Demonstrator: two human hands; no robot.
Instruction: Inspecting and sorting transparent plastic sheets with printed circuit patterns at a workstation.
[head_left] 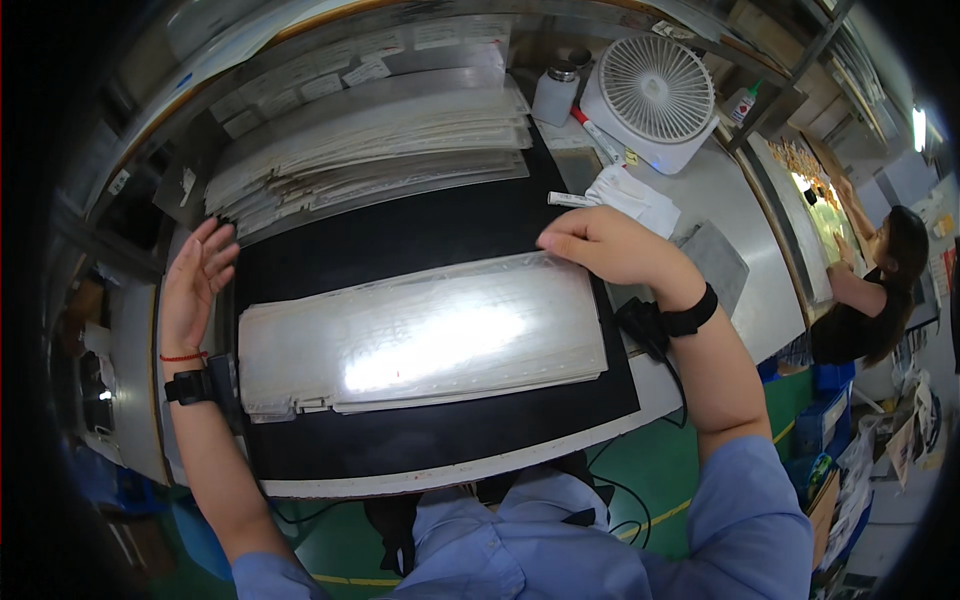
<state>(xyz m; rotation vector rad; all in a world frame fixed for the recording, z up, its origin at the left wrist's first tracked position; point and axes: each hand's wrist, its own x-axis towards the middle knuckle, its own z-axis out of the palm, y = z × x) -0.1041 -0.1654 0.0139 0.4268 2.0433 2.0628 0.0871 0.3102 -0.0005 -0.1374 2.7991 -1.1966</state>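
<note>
A stack of thin, clear, glossy sheets [300, 350] lies on a black mat [340, 255], with bright light glaring off its top. My left hand [200, 280] is held up beside the mat's left edge, palm turned inward, fingers apart and nothing in it. My right hand [610, 245] is at the far right corner of the stack, thumb and fingers drawn together. Whether its fingertips grip a sheet's edge or only touch it is hidden. Behind, a taller pile of similar sheets [390, 150] rests on the far part of the mat, its edges uneven.
A white fan [655, 95] stands at the back right, next to a bottle with a dark cap [555, 92]. A white cloth [630, 200], a white marker-like stick [571, 199] and a grey plate [712, 265] lie right of the mat. Farther right a co-worker [870, 290] works at another bench.
</note>
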